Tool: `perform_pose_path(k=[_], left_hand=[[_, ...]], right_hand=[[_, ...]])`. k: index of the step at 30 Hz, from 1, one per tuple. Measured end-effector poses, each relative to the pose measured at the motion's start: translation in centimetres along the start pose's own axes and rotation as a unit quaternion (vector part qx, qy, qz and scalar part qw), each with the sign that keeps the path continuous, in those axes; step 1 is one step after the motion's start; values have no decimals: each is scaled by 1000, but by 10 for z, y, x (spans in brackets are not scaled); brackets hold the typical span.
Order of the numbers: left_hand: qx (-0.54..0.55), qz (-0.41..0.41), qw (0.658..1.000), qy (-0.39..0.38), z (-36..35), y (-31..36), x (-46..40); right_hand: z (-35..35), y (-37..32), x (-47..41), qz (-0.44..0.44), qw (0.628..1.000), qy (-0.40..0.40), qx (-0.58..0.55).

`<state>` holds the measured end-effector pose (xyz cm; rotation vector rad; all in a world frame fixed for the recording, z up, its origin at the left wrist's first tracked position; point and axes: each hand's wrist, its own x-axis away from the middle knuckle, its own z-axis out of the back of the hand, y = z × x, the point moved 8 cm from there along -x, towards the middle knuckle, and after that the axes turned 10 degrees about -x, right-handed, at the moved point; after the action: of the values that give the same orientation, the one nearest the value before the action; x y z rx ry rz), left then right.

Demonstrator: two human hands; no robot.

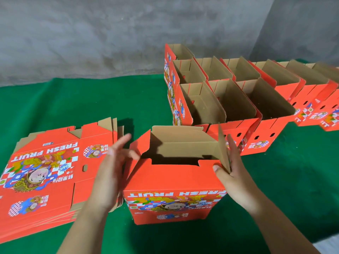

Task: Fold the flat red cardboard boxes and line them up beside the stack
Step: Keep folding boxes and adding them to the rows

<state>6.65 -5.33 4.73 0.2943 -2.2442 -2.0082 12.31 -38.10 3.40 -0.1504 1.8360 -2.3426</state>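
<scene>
Red corrugated box, half-folded on green felt: left hand spread, right hand pinching its side flap.

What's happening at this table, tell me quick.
A person is folding a red box into shape on the green cloth. The left hand touches its left flap with loose fingers, and the right hand holds the right flap. A stack of flat boxes lies to the left. The finished boxes, open-topped, stand in rows behind.
</scene>
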Motion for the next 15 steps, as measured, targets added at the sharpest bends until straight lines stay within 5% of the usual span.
perform_pose_path(k=[3, 7, 9, 12, 15], left_hand=[[-202, -60, 977, 20, -7, 10, -7], [-448, -142, 882, -28, -7, 29, -29], [-449, -163, 876, -68, -15, 31, -33], [-334, -105, 924, -150, -27, 24, -35], [-428, -125, 880, -165, -27, 27, -42]], right_hand=[[-8, -13, -1, 31, 997, -42, 60], [-9, -17, -3, 60, 988, -70, 125], [-11, -17, -2, 57, 987, -78, 125], [-13, -17, -1, 71, 985, -76, 140], [-12, -17, 3, 71, 982, -81, 154]])
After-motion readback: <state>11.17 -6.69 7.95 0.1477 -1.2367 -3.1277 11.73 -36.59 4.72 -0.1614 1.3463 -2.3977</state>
